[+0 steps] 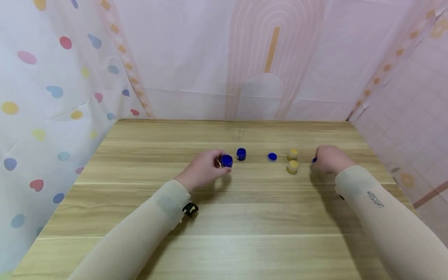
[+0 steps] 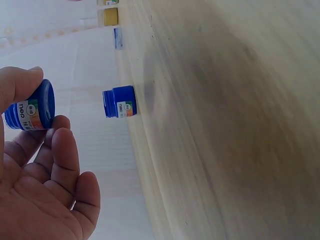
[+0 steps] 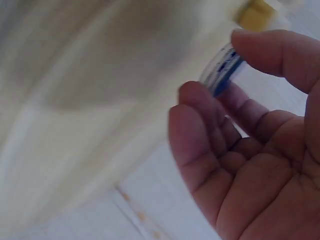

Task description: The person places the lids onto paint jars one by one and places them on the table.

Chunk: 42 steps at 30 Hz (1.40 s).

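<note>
My left hand [image 1: 204,169] pinches a small blue paint jar [image 2: 31,109] between thumb and fingers, lifted above the table; its label reads "deli". Just beyond it a second blue paint jar [image 1: 241,154] stands upright on the wood without a lid. Over on the right, my right hand [image 1: 330,159] pinches a clear-rimmed blue lid [image 3: 222,70] by its edge. In the head view most of that lid is hidden behind the fingers. Another blue lid [image 1: 272,157] lies flat on the table between the hands.
Two yellow paint jars [image 1: 292,167] with lids stand close together, left of my right hand. The wooden table [image 1: 245,217] ends at a patterned cloth backdrop [image 1: 185,70] behind, with more cloth along both sides.
</note>
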Each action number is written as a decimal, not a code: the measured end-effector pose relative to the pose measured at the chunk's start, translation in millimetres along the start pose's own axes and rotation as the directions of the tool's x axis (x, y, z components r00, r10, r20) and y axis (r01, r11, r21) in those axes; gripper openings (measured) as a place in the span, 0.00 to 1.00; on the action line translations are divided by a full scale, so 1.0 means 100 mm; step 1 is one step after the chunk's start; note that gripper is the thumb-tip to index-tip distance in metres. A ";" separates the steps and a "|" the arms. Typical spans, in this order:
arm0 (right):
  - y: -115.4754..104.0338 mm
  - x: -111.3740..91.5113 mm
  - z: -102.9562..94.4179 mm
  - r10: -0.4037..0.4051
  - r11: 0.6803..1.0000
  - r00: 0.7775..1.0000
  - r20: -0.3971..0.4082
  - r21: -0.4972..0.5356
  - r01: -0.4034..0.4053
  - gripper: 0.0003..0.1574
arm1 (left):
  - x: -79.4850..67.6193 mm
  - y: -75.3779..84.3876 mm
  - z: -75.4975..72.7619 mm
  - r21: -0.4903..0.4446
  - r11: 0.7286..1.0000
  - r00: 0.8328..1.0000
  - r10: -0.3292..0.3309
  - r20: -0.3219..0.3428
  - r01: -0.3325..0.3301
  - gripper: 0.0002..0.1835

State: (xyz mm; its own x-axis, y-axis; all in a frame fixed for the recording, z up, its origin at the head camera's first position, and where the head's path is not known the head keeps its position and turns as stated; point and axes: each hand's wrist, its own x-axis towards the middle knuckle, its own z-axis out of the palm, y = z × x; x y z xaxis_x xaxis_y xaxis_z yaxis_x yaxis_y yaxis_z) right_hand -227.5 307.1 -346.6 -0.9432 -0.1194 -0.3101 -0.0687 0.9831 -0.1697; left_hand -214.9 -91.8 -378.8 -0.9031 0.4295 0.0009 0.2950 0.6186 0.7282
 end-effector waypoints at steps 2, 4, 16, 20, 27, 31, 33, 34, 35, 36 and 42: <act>-0.07 -0.05 -0.07 0.004 1.000 0.999 -0.035 0.001 -0.004 0.20 | 0.01 0.01 0.01 0.000 1.000 1.000 -0.002 -0.005 0.002 0.15; -0.19 -0.10 -0.12 0.004 1.000 0.998 -0.065 0.031 -0.002 0.23 | 0.02 0.01 0.02 0.003 1.000 1.000 -0.005 -0.009 0.005 0.15; -1.14 -0.26 -0.06 -0.205 0.935 0.962 -0.180 0.255 0.246 0.20 | 0.02 0.04 0.08 0.013 1.000 1.000 -0.006 0.000 0.006 0.16; -1.38 -0.30 -0.01 -0.298 0.885 0.932 -0.207 0.305 0.351 0.18 | 0.03 0.07 0.11 -0.005 1.000 1.000 0.007 0.017 -0.007 0.17; -1.64 -0.31 0.07 -0.396 0.821 0.883 -0.253 0.334 0.464 0.16 | 0.02 0.14 0.16 -0.026 0.999 0.999 0.032 0.044 -0.031 0.13; -1.75 -0.27 0.14 -0.419 0.807 0.879 -0.228 0.350 0.475 0.20 | 0.00 0.16 0.16 -0.020 0.999 0.998 0.040 0.045 -0.039 0.11; -1.79 -0.26 0.18 -0.428 0.806 0.875 -0.227 0.341 0.483 0.21 | -0.01 0.16 0.16 -0.011 0.999 0.998 0.038 0.045 -0.038 0.11; -1.81 -0.25 0.20 -0.437 0.803 0.870 -0.228 0.337 0.492 0.22 | -0.02 0.16 0.16 -0.003 0.999 0.998 0.036 0.043 -0.036 0.12; -1.82 -0.25 0.21 -0.440 0.802 0.868 -0.228 0.336 0.495 0.23 | -0.02 0.16 0.16 0.001 0.999 0.999 0.033 0.042 -0.033 0.12; -1.83 -0.24 0.22 -0.441 0.802 0.868 -0.229 0.333 0.496 0.23 | -0.02 0.16 0.16 0.004 1.000 0.999 0.031 0.041 -0.031 0.13; -1.84 -0.26 0.25 -0.429 0.821 0.876 -0.219 0.309 0.480 0.25 | -0.02 0.14 0.17 0.003 0.999 0.998 0.043 0.042 -0.043 0.14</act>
State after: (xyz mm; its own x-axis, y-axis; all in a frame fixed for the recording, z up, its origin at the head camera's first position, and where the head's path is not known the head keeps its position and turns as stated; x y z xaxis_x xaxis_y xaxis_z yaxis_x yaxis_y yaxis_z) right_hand -182.5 126.0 -330.6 -0.8680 -0.4965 0.0056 -0.4083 0.7074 -0.5770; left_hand -203.3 -72.7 -380.2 -0.8754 0.4834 0.0033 0.3350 0.6017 0.7251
